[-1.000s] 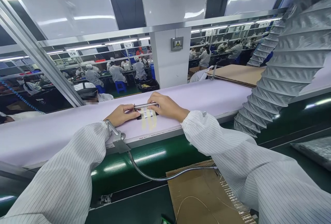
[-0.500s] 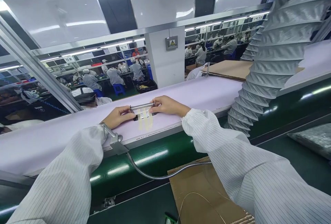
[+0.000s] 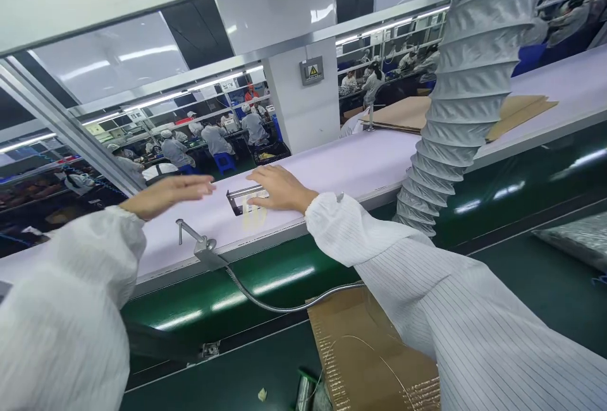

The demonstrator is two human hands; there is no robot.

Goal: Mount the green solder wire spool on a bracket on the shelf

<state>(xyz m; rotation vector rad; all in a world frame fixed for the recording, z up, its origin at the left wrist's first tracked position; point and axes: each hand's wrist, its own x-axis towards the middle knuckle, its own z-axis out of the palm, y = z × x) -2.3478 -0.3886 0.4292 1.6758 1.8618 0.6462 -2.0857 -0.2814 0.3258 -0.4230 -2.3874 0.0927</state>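
Observation:
A small dark metal frame with a shiny rod along its far side lies on the pale pinkish shelf. Pale yellow tape strips cross it and hang over its near side. My right hand is over the frame's right end, thumb and fingers apart; whether it touches the frame I cannot tell. My left hand hovers to the left of the frame, fingers stretched out, holding nothing. Below and between the hands, a metal clamp-like holder with a bent rod is fixed to the shelf's near edge.
A flexible metal hose runs from the holder. A wide grey duct hangs at the right, in front of cardboard sheets. Below, flattened cardboard and a wire spool lie on a dark green surface. People work in the background.
My left hand has let go of the frame and moved left, opening out. My right hand's thumb and fingers have spread over the frame's right end. The camera view has shifted.

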